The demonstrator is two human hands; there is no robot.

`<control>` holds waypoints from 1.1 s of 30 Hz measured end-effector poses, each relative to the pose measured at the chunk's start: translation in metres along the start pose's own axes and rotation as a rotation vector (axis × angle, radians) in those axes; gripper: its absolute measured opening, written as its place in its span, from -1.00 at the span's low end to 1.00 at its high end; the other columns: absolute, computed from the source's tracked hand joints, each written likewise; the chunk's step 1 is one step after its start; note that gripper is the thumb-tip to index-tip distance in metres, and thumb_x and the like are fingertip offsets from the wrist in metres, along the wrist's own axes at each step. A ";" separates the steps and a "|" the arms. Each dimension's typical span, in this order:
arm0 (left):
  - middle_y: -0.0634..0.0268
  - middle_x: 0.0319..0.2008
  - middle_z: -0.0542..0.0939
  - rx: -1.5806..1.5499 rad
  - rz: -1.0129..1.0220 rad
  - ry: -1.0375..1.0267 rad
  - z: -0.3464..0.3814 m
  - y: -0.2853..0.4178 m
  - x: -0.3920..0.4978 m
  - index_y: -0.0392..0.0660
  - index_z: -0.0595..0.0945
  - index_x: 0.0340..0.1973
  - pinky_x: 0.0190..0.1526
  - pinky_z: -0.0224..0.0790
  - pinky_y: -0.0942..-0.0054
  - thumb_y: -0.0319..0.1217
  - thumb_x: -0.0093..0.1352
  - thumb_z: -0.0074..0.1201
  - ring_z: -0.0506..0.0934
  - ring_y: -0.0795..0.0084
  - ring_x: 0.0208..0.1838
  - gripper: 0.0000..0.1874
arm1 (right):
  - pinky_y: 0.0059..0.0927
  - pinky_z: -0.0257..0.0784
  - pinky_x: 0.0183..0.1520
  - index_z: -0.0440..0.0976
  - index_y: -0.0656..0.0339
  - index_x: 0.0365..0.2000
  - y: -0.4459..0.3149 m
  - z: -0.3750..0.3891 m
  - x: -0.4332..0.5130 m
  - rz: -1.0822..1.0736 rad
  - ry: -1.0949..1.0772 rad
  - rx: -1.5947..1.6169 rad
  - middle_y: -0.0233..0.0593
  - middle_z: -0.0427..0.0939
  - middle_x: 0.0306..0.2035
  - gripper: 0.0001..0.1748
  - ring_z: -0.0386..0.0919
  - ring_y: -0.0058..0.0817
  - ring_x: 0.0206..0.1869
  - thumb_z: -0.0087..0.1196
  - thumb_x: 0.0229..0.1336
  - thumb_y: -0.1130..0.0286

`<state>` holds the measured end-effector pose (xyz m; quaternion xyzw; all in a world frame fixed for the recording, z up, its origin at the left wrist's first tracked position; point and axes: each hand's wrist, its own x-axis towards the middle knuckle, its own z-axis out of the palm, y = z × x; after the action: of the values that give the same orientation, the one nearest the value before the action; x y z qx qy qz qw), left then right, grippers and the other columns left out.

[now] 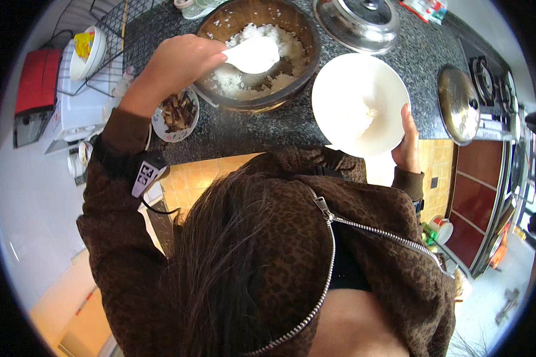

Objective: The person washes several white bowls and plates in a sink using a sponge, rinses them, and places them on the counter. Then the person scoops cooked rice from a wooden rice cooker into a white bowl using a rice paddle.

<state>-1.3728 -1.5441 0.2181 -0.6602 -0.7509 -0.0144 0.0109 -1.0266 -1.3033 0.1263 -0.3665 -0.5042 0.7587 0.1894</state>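
Note:
My left hand (187, 58) holds a white rice paddle (255, 56) by its handle. The paddle's blade is over a large brown round pot (313, 53) of white cooked rice (230, 82); rice grains also stick to the pot's inner wall. To the right, my right hand (408, 143) grips the right rim of a white bowl (339, 93), which is tilted and has a small clump of rice (369, 117) inside. The bowl is beside the pot, near the counter's front edge. The underside of the bowl and part of my right hand are hidden.
On the speckled dark stone counter (223, 134), a floral dish (161, 127) of brown food sits left. A glass lid (335, 31) lies behind the bowl. Another metal lid (458, 105) is near the gas hob (484, 80) at right. A wire rack (111, 26) stands at left.

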 end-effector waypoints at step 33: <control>0.16 -0.61 0.54 -0.556 0.152 -0.467 0.105 -0.029 0.048 -0.19 0.65 -0.29 -0.41 0.35 0.31 -0.29 0.37 0.00 0.50 0.23 -0.52 -0.76 | -0.32 0.19 0.24 0.04 0.28 0.27 0.021 0.001 0.023 0.047 0.089 0.027 -0.16 0.24 0.21 -0.28 0.25 -0.37 0.22 -0.22 0.31 -0.03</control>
<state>-1.4072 -1.4959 0.1142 -0.6773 -0.6493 -0.0660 -0.3395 -1.0401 -1.2976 0.0993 -0.4092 -0.4764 0.7524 0.1987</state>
